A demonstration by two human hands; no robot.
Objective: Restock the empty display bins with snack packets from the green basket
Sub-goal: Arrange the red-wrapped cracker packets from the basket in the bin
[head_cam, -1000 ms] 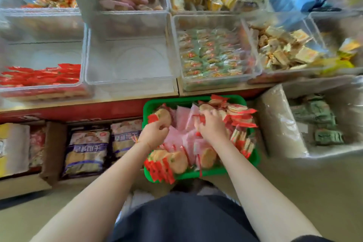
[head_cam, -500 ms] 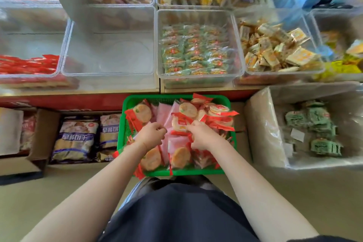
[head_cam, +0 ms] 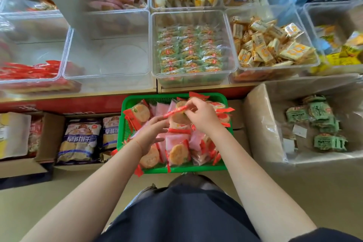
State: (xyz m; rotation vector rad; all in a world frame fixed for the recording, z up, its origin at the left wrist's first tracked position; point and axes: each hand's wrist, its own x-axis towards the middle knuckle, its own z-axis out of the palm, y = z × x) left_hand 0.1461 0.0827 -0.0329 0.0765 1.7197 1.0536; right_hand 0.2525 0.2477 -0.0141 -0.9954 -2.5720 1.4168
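The green basket (head_cam: 196,169) sits on the floor below the shelf, full of red-edged and pink snack packets. My right hand (head_cam: 202,116) pinches a red-edged snack packet (head_cam: 177,113) lifted above the basket's far half. My left hand (head_cam: 151,135) hovers over the basket's left middle with fingers stretched out towards that packet, holding nothing. An empty clear display bin (head_cam: 110,76) stands on the shelf just above the basket's left side. The clear bin (head_cam: 29,80) to its left holds a low row of red packets.
Bins of green-wrapped packets (head_cam: 190,53) and yellow packets (head_cam: 269,45) fill the shelf to the right. A plastic-lined carton (head_cam: 261,124) with green packets stands right of the basket; cardboard boxes with biscuit bags (head_cam: 78,141) stand left. My dark-clothed lap is below.
My right hand has risen from the pile holding a red-edged packet. My left hand has opened and lifted off the packets. The view shifted slightly.
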